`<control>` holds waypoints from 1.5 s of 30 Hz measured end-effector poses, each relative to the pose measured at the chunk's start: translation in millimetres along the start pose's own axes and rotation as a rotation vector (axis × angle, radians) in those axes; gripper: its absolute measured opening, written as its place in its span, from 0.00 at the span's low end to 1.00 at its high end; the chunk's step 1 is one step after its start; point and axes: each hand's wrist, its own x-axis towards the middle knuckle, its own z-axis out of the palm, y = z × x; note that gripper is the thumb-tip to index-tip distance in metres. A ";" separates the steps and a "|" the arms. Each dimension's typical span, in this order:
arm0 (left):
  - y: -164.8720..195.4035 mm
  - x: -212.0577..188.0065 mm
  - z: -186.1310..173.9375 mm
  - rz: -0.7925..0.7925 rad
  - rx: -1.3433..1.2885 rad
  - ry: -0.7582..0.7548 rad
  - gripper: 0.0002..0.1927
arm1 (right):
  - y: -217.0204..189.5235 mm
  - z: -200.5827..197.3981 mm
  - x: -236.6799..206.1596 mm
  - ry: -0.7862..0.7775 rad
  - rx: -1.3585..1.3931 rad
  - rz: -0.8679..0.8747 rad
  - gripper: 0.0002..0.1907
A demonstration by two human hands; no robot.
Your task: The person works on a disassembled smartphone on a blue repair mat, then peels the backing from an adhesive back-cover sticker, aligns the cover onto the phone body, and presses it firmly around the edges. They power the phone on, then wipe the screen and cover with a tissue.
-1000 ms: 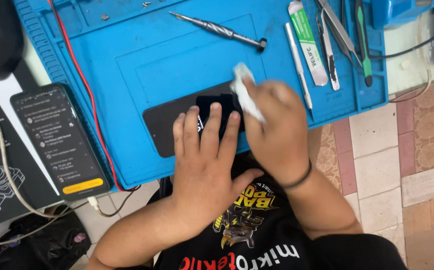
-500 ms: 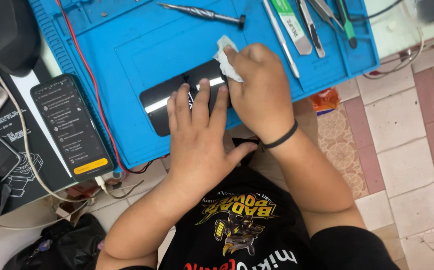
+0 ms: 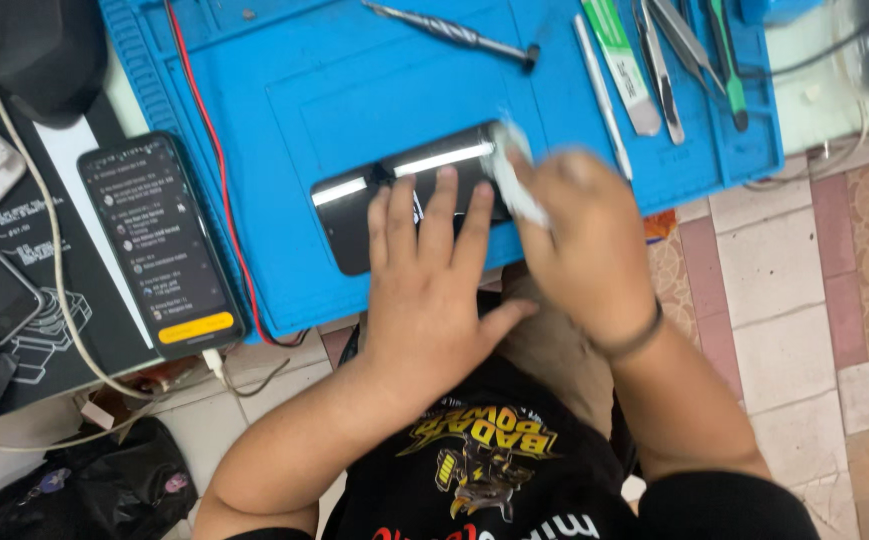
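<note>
Left hand [image 3: 434,290] flat, fingers spread, pinning dark phone [image 3: 394,205] on blue mat [image 3: 354,90], near edge. Right hand [image 3: 579,250] pinches white wipe [image 3: 509,175] at phone's right end. Best with steady pressure, short even strokes.

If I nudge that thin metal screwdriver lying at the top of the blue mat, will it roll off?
The screwdriver looks round and slim, so it would probably roll if pushed sideways. It likely feels stiff and light. The blue mat looks rubbery with raised ridges, which may check it.
</note>
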 end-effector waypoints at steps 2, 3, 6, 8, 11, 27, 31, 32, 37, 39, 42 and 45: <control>0.0 -0.5 -0.2 -0.018 -0.003 -0.021 0.50 | 2.4 2.3 -4.8 -0.010 0.008 0.021 0.20; 0.0 -1.0 0.2 -0.024 -0.002 -0.012 0.50 | 3.1 4.4 -4.0 0.006 0.028 0.025 0.19; 0.8 -4.0 2.4 -0.026 0.001 -0.026 0.49 | 4.7 8.7 13.5 -0.003 0.032 0.043 0.19; -0.3 -6.8 2.0 -0.025 0.012 -0.060 0.49 | 0.1 2.8 19.8 -0.046 -0.003 0.044 0.20; -2.3 -10.2 -1.1 -0.038 -0.035 -0.067 0.50 | -7.2 -10.5 3.5 -0.106 -0.022 0.055 0.23; -4.7 -15.0 2.0 -0.095 -0.124 -0.121 0.46 | 17.7 -9.9 0.6 -0.208 0.024 0.069 0.23; -0.8 -13.5 4.3 -0.086 -0.091 -0.130 0.49 | 53.6 -14.7 26.7 -0.374 0.063 -0.053 0.24; 0.4 -13.4 3.8 -0.087 -0.087 -0.126 0.49 | 60.1 -20.6 39.0 -0.450 0.090 -0.095 0.25; 4.9 -9.2 0.2 -0.098 -0.078 -0.124 0.53 | 44.7 -17.3 89.8 -0.596 0.047 -0.415 0.25; 7.1 -7.2 -0.4 -0.112 -0.076 -0.137 0.54 | 33.3 -3.0 101.8 -0.628 0.071 -0.529 0.22; 10.4 -8.7 -2.6 -0.146 -0.117 -0.109 0.52 | 27.0 21.0 110.0 -0.692 0.020 -0.602 0.27; 10.0 -17.1 -8.1 -0.190 -0.221 -0.040 0.49 | 35.1 17.8 110.6 -0.775 -0.012 -0.555 0.27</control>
